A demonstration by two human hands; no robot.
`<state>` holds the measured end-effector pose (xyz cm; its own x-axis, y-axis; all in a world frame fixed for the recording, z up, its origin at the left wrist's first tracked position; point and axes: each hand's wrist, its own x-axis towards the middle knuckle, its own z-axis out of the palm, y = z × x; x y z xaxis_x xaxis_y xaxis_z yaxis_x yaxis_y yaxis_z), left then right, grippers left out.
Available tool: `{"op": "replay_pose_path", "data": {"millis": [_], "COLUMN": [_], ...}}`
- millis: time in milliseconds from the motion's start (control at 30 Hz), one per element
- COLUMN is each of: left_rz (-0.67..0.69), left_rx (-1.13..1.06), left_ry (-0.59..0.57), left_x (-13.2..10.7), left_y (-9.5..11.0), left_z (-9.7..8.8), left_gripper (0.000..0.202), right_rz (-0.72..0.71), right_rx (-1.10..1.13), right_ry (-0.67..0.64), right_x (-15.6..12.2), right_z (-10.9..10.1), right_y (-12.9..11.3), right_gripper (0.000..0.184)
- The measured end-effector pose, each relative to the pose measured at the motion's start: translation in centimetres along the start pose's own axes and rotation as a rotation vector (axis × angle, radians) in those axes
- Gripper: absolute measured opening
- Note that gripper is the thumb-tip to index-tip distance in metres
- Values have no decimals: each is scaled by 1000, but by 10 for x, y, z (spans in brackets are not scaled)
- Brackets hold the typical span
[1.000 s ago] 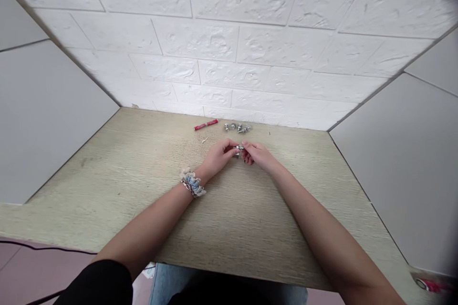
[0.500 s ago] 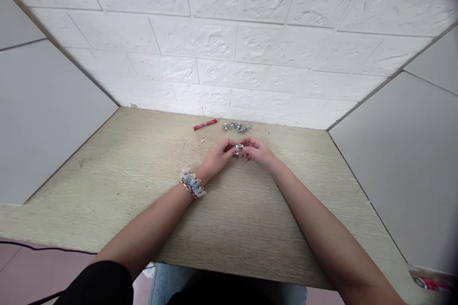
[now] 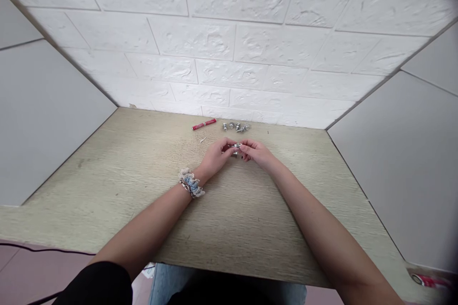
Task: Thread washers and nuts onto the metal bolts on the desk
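Observation:
My left hand (image 3: 218, 155) and my right hand (image 3: 256, 152) meet over the middle of the table. Between their fingertips is a small silver metal bolt (image 3: 237, 146), partly covered by the fingers. The left thumb and fingers pinch it from one side, while the right thumb and forefinger close on its other end. Another bit of metal shows below the left thumb, too small to make out. Just beyond the hands lies a cluster of several silver bolts (image 3: 239, 127) with nuts or washers on them.
A red pen-like stick (image 3: 204, 124) lies behind the left hand, with a small whitish scrap (image 3: 203, 139) nearer. White brick-patterned wall (image 3: 214, 40) closes off the back, and grey panels (image 3: 397, 162) flank the table (image 3: 243, 228). A red cylindrical thing (image 3: 429, 281) is at lower right.
The right hand's fingers have shifted slightly on the bolt, toward the left hand. Both hands still hold it in nearly the same place.

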<state>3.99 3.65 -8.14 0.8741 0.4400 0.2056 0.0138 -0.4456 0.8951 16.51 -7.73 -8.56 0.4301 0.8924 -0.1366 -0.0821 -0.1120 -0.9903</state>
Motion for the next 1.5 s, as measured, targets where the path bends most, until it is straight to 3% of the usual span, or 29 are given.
{"op": "replay_pose_path", "data": {"millis": [200, 333, 533, 733, 1000, 1200, 1400, 1500], "left_rz": [-4, 7, 61, 99, 94, 72, 84, 80], "left_rx": [59, 37, 85, 152, 157, 131, 200, 200], "left_ry": [36, 71, 50, 11, 19, 18, 48, 45], "left_x": [0, 0, -3, -4, -5, -3, -2, -3], "left_y": [1, 0, 5, 8, 6, 4, 4, 5], "left_z": [0, 1, 1, -1, 1, 1, 0, 0], "left_gripper": [21, 22, 18, 19, 18, 20, 17, 17], "right_rz": [-40, 26, 64, 54, 112, 39, 2, 56], "right_rx": [88, 146, -23, -53, -51, -45, 59, 118], "right_ry": [81, 132, 136, 89, 120, 89, -27, 23], "right_x": [3, 6, 5, 2, 7, 8, 8, 10], "right_z": [-3, -2, 5, 2, 6, 5, -5, -5], "right_y": [7, 9, 3, -1, 3, 9, 10, 10], "right_gripper": [27, 19, 47, 45, 61, 56, 47, 41]}}
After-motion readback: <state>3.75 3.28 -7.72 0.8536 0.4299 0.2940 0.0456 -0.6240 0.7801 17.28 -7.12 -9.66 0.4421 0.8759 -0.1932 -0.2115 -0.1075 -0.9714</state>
